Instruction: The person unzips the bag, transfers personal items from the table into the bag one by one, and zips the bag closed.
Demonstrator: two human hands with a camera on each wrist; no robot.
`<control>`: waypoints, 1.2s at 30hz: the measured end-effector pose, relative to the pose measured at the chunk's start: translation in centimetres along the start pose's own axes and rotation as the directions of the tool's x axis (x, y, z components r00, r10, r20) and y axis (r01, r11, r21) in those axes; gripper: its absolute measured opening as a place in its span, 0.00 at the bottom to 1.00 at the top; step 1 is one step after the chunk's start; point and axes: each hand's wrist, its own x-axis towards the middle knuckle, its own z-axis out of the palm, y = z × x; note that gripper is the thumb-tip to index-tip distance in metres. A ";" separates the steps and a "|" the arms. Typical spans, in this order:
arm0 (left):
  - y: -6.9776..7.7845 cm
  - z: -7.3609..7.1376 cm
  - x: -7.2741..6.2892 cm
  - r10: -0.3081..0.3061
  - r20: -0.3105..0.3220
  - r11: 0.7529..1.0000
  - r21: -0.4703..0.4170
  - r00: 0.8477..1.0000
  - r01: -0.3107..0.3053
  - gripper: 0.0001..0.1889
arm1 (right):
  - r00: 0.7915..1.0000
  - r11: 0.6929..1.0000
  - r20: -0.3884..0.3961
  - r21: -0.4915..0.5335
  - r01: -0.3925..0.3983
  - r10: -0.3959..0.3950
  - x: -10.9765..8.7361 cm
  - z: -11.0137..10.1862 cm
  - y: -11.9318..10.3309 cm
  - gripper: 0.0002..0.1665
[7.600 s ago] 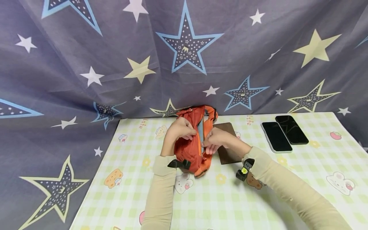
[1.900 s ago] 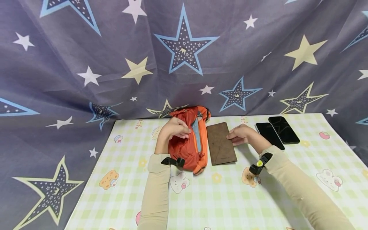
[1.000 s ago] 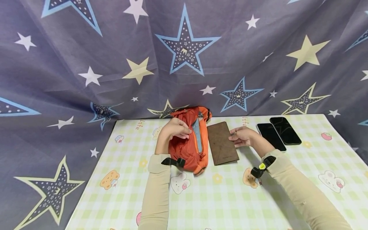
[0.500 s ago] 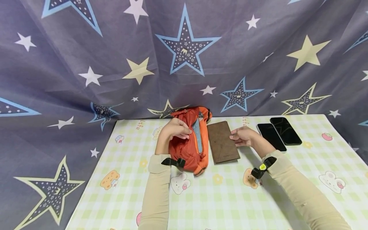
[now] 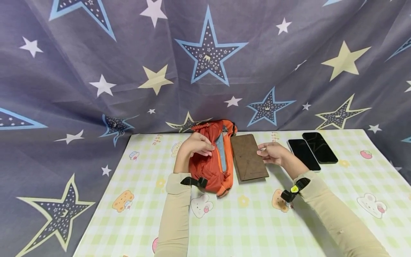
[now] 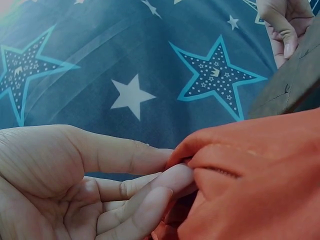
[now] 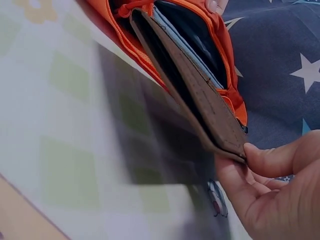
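Right hand [image 5: 272, 154]: grip closed in pinch on edge of brown wallet [image 5: 249, 157], held clear of worktop [image 5: 224, 228], just beside red bag [image 5: 210, 164]. Left hand [image 5: 196, 144] pinches bag fabric. Probably best: pocket [image 5: 221, 151] spread wide, wallet aligned with slit.

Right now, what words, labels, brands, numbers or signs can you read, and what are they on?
"life": red print, back left of the tablecloth.
"life": second red print, beyond the right hand.
Brown wallet: any lettering too small to read.
Yellow patch, right wristband: unreadable.
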 end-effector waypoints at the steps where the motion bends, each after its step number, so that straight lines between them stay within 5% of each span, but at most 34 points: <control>1: 0.0 0.0 0.0 -0.001 0.000 1.000 0.001 1.000 0.001 0.08 | 1.000 1.000 -0.001 0.005 0.006 -0.006 0.0 0.0 0.0 0.29; 29: 0.2 -0.1 -0.2 -0.014 0.010 1.000 -0.020 1.000 0.014 0.06 | 0.994 0.994 -0.032 0.020 0.107 -0.106 -1.3 0.6 -2.2 0.30; 36: 0.4 -0.2 -0.4 0.017 -0.008 1.000 -0.002 1.000 -0.017 0.05 | 0.992 0.991 -0.010 -0.054 0.123 -0.124 -1.7 0.5 -3.0 0.30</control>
